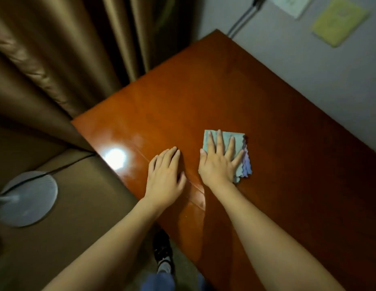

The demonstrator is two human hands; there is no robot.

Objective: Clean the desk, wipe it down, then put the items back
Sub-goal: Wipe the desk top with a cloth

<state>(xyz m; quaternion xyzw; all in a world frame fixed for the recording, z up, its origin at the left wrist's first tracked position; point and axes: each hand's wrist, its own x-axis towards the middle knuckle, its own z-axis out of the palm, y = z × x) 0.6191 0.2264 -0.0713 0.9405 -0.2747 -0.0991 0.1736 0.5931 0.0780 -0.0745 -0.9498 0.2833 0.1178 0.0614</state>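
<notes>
A glossy reddish-brown wooden desk fills the middle of the view. On it lies a folded cleaning cloth, pale green with a purple layer showing at its right edge. My right hand presses flat on the cloth with the fingers spread. My left hand rests palm down on the bare desk just left of it, near the desk's front edge, holding nothing.
Brown curtains hang at the left beside the desk. A round grey fan base with a cable stands on the floor at lower left. A grey wall behind the desk carries a yellow sheet, a white sheet and a dark cable.
</notes>
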